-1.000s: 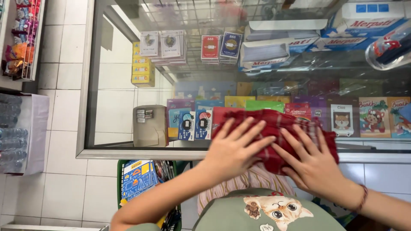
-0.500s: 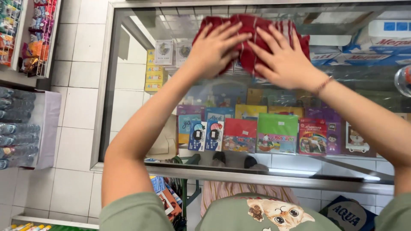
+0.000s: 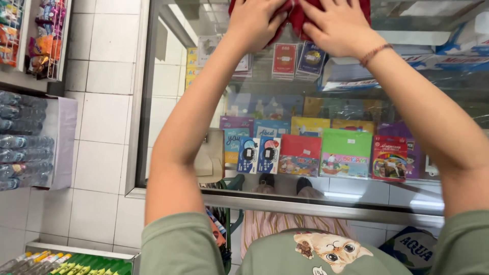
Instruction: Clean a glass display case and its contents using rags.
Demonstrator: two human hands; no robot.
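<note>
Two hands, left hand [image 3: 253, 21] and right hand [image 3: 337, 24], press flat with spread fingers on one red cloth [image 3: 297, 18] at the far edge of the glass surface [image 3: 448, 107]; neither grip closes around it. One bracelet [image 3: 376, 53] circles the right wrist.

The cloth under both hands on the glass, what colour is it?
Red cloth, dark red, seen in the head view.

Colourful stationery packs [image 3: 346, 153] inside, perhaps water bottles [image 3: 20, 140] left

Soft matt red cloth [image 3: 298, 15] on glossy glass surface [image 3: 356, 102]. Brushed metal frame [image 3: 316, 208]; glazed wall tiles [image 3: 97, 163]. Shiny plastic bottle wrap [image 3: 23, 140].
</note>
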